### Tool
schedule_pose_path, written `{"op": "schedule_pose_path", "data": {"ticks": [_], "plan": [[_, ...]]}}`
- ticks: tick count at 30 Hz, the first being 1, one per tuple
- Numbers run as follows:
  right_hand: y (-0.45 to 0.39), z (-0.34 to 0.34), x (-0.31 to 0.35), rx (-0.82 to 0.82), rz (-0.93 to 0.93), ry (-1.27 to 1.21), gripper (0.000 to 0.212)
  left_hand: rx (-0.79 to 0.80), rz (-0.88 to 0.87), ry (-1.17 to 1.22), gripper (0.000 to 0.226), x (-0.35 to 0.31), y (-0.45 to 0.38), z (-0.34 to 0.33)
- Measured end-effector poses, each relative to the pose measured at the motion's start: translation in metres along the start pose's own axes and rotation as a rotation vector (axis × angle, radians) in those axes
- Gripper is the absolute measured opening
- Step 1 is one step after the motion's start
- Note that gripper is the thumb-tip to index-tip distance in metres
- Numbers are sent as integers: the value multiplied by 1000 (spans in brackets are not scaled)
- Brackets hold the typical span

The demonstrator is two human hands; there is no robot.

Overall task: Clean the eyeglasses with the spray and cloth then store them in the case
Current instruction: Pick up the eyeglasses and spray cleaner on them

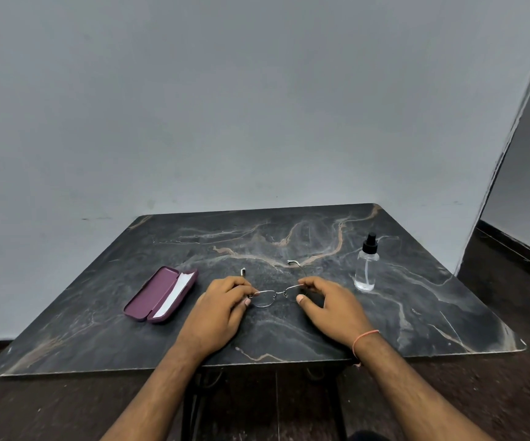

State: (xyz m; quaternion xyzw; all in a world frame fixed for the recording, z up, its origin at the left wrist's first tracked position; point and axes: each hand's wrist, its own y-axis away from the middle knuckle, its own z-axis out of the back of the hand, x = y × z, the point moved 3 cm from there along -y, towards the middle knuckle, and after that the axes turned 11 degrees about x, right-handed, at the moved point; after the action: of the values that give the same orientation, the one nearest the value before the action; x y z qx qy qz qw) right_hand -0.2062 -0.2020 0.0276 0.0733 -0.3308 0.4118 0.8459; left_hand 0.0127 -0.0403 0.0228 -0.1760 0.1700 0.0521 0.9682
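Thin metal-framed eyeglasses (275,294) sit at the middle of the dark marble table (289,338), temples unfolded and pointing away from me. My left hand (222,310) pinches the left end of the frame, and my right hand (327,303) pinches the right end. A maroon glasses case (157,292) lies open to the left, with a white cloth (176,292) in its right half. A clear spray bottle (366,264) with a black nozzle stands upright to the right of the glasses.
The table's far edge meets a grey wall (257,106). Dark flooring (511,281) shows on the right and below the near edge, with black metal table legs (193,402) under it.
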Motion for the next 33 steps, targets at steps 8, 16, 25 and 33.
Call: {"op": "schedule_pose_path", "data": {"ticks": [8,16,25,33], "plan": [[5,0,0,-36,22,-39,56,12,11,13,28,3,-2,-3],[37,31,16,-778,110,30,54,1,7,26,26,7,5,-4],[9,52,-29,-563,-204,-222,100,4,-12,42,13,6,-7,-4],[14,51,-23,-520,-207,-367,88,-19,-19,58,10,7,-3,-4]]}}
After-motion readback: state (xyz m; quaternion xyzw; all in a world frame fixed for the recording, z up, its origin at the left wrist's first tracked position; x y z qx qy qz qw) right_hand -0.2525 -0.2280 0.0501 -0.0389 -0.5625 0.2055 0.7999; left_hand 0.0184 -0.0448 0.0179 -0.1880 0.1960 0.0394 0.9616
